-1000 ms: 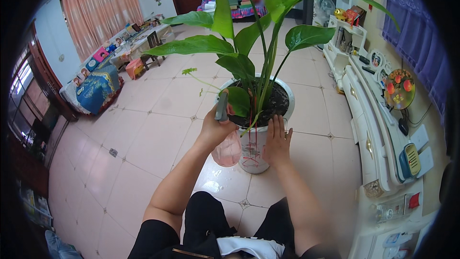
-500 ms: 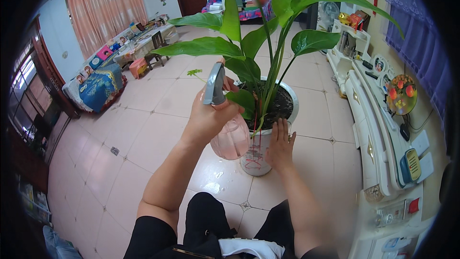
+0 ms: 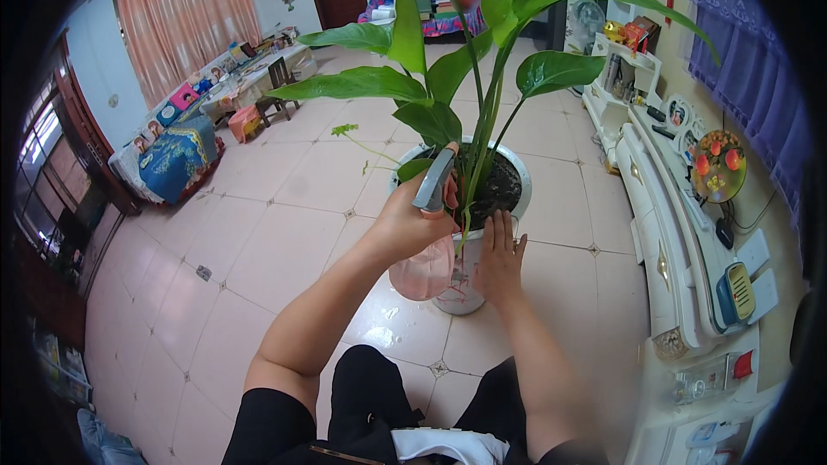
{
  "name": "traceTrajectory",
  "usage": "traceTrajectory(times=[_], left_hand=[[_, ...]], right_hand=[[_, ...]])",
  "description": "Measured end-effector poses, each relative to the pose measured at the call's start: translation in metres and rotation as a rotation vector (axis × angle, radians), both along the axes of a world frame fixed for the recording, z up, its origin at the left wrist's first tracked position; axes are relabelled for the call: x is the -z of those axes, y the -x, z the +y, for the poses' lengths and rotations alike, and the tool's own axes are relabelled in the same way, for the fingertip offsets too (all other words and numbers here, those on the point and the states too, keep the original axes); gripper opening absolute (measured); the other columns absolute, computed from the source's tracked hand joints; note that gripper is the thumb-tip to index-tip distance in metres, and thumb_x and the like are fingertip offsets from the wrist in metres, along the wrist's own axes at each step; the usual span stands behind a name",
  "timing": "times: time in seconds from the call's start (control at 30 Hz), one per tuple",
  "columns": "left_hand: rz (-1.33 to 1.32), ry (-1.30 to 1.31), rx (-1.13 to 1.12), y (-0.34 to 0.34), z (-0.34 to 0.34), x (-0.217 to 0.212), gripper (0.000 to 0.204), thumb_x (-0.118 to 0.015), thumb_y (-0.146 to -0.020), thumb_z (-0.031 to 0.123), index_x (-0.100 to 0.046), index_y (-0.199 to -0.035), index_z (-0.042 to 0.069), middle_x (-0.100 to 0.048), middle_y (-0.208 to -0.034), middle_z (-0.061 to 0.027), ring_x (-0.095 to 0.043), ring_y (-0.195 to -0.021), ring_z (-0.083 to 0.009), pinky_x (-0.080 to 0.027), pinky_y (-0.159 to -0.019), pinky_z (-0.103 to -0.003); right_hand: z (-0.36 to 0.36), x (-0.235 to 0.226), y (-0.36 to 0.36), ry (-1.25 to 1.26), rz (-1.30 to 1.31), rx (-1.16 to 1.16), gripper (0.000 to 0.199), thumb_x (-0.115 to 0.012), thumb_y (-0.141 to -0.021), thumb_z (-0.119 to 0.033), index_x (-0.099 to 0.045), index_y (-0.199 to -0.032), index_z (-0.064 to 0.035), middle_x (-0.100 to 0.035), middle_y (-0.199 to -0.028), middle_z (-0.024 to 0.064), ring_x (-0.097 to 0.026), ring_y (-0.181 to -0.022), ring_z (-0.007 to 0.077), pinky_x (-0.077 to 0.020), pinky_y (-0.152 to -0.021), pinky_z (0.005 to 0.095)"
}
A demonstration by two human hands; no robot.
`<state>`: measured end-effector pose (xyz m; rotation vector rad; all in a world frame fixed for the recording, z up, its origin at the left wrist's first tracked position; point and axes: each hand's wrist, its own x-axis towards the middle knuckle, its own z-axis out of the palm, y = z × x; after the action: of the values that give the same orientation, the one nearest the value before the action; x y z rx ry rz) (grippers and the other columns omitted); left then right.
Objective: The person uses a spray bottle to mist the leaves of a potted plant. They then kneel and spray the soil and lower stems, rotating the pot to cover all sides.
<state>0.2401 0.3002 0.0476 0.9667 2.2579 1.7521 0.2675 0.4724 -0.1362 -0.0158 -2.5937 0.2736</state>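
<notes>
In front of me stands a potted plant with big glossy green leaves [image 3: 562, 73] and thick stems. Its tall white pot [image 3: 519, 159] holds dark soil [image 3: 502, 189]. My left hand [image 3: 407, 222] is wrapped round the neck of a spray bottle with a grey trigger head and a clear pink body [image 3: 422, 271]. The bottle is tilted, its head over the near left of the soil. My right hand [image 3: 500, 258] lies against the pot's near right side, fingers stretched out and pointing up at the rim. A red string hangs down the pot's front.
Pink tiled floor [image 3: 284, 241] surrounds the pot, with wet spots [image 3: 383, 327] near its base. A white cabinet [image 3: 659, 232] runs along the right. A couch with a blue cover [image 3: 177, 159] and a small pink stool [image 3: 245, 123] stand at the left.
My left hand has moved right and down with the spray bottle, bringing its head lower, toward the soil and stems. My right hand stays against the pot.
</notes>
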Motion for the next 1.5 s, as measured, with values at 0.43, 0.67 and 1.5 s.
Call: traceTrajectory(times=[0.43,0.67,1.5], left_hand=[[0.027,-0.045,-0.046,-0.003,-0.010,0.012,0.035,-0.060,-0.068,-0.011,-0.050,-0.099,0.002,-0.054,-0.099,-0.0081,-0.060,-0.086,-0.0166,-0.056,-0.072,-0.033],[-0.019,-0.006,-0.167,-0.007,-0.027,0.033,0.032,-0.068,-0.065,0.001,-0.054,-0.095,0.003,-0.061,-0.088,-0.0054,-0.060,-0.081,-0.0170,-0.050,-0.074,-0.032],[0.251,0.091,-0.095,-0.080,0.020,0.115,0.074,-0.061,-0.075,0.016,-0.029,-0.137,-0.009,-0.036,-0.133,-0.0316,-0.037,-0.126,-0.0439,-0.032,-0.106,-0.046]], right_hand=[[0.002,0.002,0.001,-0.028,0.019,0.016,0.087,-0.061,-0.068,-0.007,-0.020,-0.144,0.0028,-0.019,-0.152,0.0206,-0.014,-0.144,0.0348,-0.0176,-0.107,0.0659],[-0.001,-0.009,-0.003,-0.031,-0.069,0.026,0.071,-0.053,-0.077,-0.012,-0.028,-0.142,0.0050,-0.021,-0.153,0.0198,-0.013,-0.144,0.0331,-0.0177,-0.107,0.0661],[-0.046,-0.044,-0.081,0.974,0.190,-0.528,0.075,-0.071,-0.076,-0.010,-0.033,-0.140,-0.0008,-0.051,-0.118,0.0129,-0.057,-0.100,0.0239,-0.0488,-0.082,0.0328]])
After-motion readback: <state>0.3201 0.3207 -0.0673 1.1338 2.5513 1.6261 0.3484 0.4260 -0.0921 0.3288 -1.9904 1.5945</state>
